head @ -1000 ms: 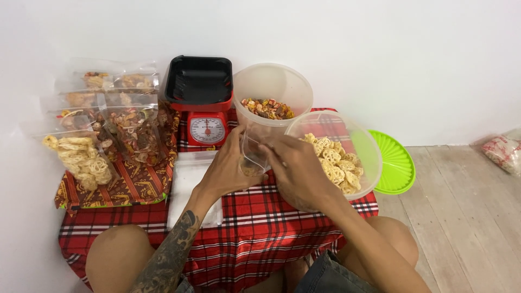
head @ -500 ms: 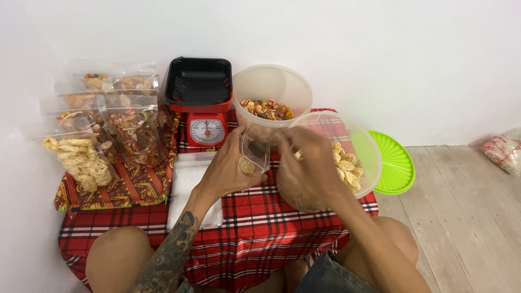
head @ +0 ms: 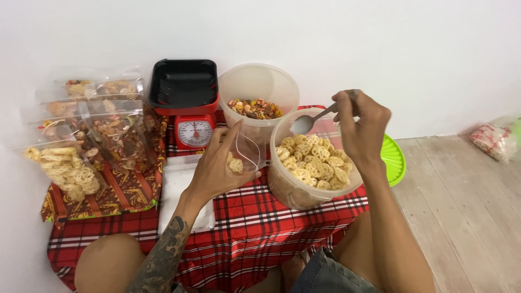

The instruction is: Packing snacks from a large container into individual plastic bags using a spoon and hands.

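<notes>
My left hand (head: 214, 165) holds a small clear plastic bag (head: 245, 152) open, with a few yellow wheel-shaped crackers in its bottom. My right hand (head: 361, 127) is raised over the near clear tub (head: 296, 190) and grips a metal spoon (head: 306, 122), whose empty bowl points left toward the bag. The near tub is full of yellow wheel-shaped crackers (head: 312, 163). Behind it stands a second clear tub (head: 255, 84) holding a mixed reddish-brown snack (head: 254, 108).
A red kitchen scale (head: 192, 130) with a black tray (head: 184, 84) stands at the back. Filled snack bags (head: 81, 135) lie on the left, a stack of flat clear bags (head: 176, 184) by my left wrist. A green lid (head: 395, 160) leans right of the red plaid cloth (head: 255, 233).
My right hand has left the bag's mouth and risen to the right, now holding the spoon above the cracker tub. The bag has more crackers in it. The view shifted slightly.
</notes>
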